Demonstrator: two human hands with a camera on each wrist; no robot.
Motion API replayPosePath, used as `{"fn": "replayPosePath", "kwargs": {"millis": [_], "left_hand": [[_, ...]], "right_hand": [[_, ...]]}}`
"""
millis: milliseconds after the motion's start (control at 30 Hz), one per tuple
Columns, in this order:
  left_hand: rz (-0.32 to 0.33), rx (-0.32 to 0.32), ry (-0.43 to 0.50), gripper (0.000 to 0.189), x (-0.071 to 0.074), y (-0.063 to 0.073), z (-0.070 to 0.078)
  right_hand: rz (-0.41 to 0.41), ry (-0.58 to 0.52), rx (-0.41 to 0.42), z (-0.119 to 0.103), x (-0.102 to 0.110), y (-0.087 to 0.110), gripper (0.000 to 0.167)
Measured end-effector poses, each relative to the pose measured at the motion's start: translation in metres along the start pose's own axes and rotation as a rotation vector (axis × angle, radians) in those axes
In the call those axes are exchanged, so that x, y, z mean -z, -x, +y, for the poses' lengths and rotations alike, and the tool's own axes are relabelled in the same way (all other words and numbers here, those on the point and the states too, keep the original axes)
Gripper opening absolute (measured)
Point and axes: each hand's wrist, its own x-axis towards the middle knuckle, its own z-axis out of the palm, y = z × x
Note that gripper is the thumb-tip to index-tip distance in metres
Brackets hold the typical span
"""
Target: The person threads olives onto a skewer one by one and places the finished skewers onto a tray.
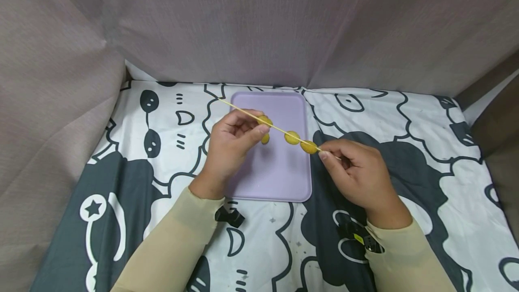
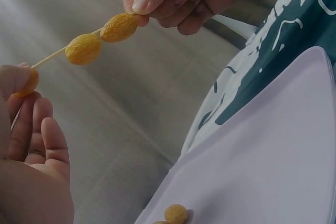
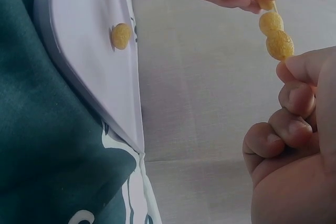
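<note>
A thin bamboo skewer point(image 1: 279, 130) slants above the lilac tray point(image 1: 269, 179), its far end sticking out past my left hand point(image 1: 229, 141). Two wrinkled yellow fruits, one point(image 1: 292, 137) further in and one point(image 1: 309, 147) nearer the right end, are threaded on it. Thumb and fingers of my left hand pinch a third yellow fruit point(image 1: 264, 120) on the skewer. My right hand point(image 1: 358, 170) pinches the skewer's end right beside the outermost fruit, other fingers curled in. A loose yellow fruit point(image 3: 121, 36) lies on the tray, partly behind the left thumb in the head view.
The tray lies on a black-and-white cartoon-print cloth point(image 1: 178, 125). Grey-brown fabric point(image 1: 251, 26) hangs behind the table and at both sides. Dark wrist bands, one on the left wrist point(image 1: 229, 216) and one on the right point(image 1: 366, 240), sit at the sleeve cuffs.
</note>
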Motion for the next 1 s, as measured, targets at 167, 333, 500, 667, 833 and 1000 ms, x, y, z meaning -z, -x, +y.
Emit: {"fn": "replayPosePath", "kwargs": {"millis": [167, 333, 500, 667, 833, 1000], "left_hand": [[-0.02, 0.022, 0.014, 0.032, -0.0012, 0.0009, 0.0], [-0.025, 0.043, -0.016, 0.031, -0.0015, 0.0017, 0.0004], [-0.033, 0.043, -0.078, 0.031, -0.0017, 0.0024, 0.0004], [-0.038, 0.035, -0.12, 0.032, -0.0025, 0.0028, -0.001], [-0.048, 0.035, -0.108, 0.033, -0.0041, 0.0029, -0.0014], [-0.056, 0.045, -0.096, 0.033, -0.0048, 0.0037, -0.0023]], "right_hand": [[-0.002, 0.001, -0.002, -0.0004, 0.0004, -0.0002, 0.023], [-0.003, -0.005, 0.0, 0.0004, 0.0002, 0.0, 0.025], [-0.004, -0.004, 0.003, 0.0005, 0.0001, 0.0, 0.025], [-0.006, 0.001, -0.001, -0.0003, 0.0003, -0.0006, 0.024], [-0.008, 0.006, 0.001, -0.0008, 0.0004, -0.0009, 0.024], [-0.009, 0.002, 0.008, -0.0005, 0.0001, -0.001, 0.024]]}}
